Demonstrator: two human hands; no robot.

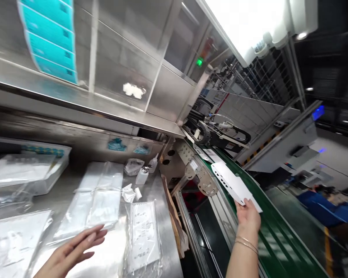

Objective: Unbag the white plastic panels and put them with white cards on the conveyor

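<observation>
At four o'clock, my right hand [248, 217] pinches a long white panel [232, 182], likely picking up, needing care; left hand [74, 250] loose, empty.

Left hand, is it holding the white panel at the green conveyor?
No, the right hand holds the white panel; the left hand is over the metal table.

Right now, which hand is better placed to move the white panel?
Right hand, likely: it holds the white panel by its near end, over the green belt. The left hand is open above the table, away from the panel.
</observation>
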